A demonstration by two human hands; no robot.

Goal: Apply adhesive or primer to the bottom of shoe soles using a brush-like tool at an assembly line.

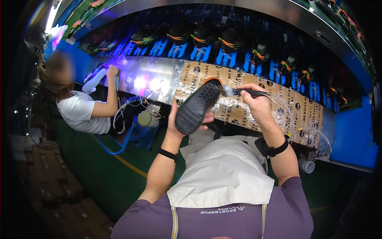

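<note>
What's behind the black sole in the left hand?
The left hand itself: its thumb shows along the left edge, fingertips past the right. Beyond the black sole, printed brown cardboard. Covered: the palm and whatever lies directly behind the sole.

This was a shoe factory, by the look of it an assembly line. Dark shoes with orange and green trim (pixel 230 39) stood in a long row on blue racks (pixel 200 53) behind a metal workbench (pixel 159 73), part of it covered with printed cardboard (pixel 234 107). A black shoe sole (pixel 197 109) was in hand there, and farther along a co-worker in a white T-shirt (pixel 81 109) held another shoe (pixel 94 81). Thin hoses (pixel 289 109), a cream apron (pixel 227 171) and a green floor (pixel 101 165) with a yellow line (pixel 123 159) also marked it as industrial.
</note>
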